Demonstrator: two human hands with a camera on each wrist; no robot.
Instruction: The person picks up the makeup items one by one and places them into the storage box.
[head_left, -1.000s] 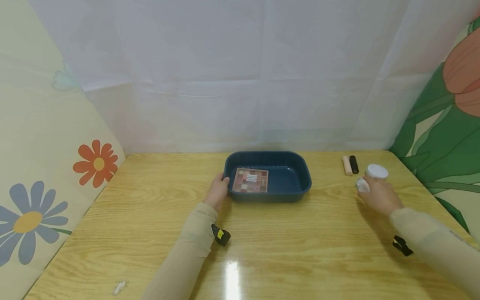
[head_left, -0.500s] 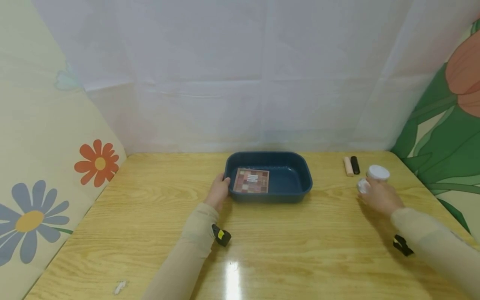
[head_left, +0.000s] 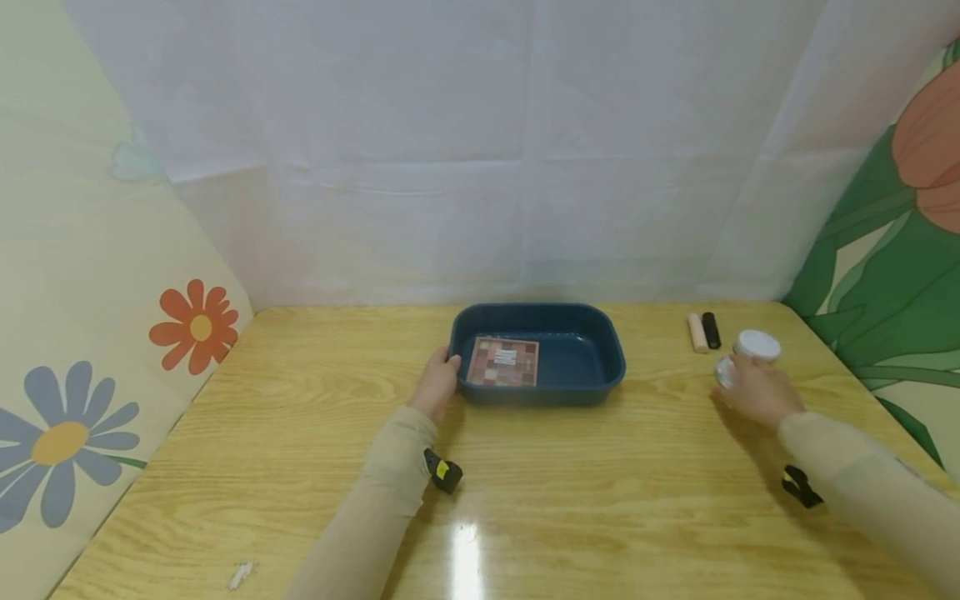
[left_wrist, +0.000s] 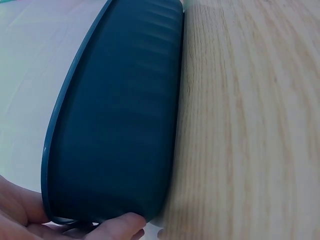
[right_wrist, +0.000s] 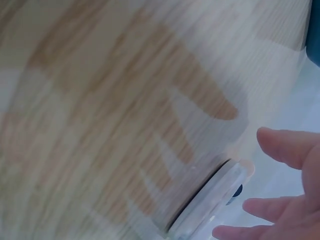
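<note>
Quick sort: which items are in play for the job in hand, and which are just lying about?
In play, likely:
- blue bin, gripped by the left hand
- palette, inside it
- small white round item, at the right hand; contact unclear

Apparently just lying about:
- pink stick
- black stick
- larger white round container

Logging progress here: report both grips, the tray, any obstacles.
Left grip holds blue tray by left end. Right grip at white round items, fingers apart, contact unclear. Palette in tray. Beige tube, black tube nearby: possible snags.
</note>
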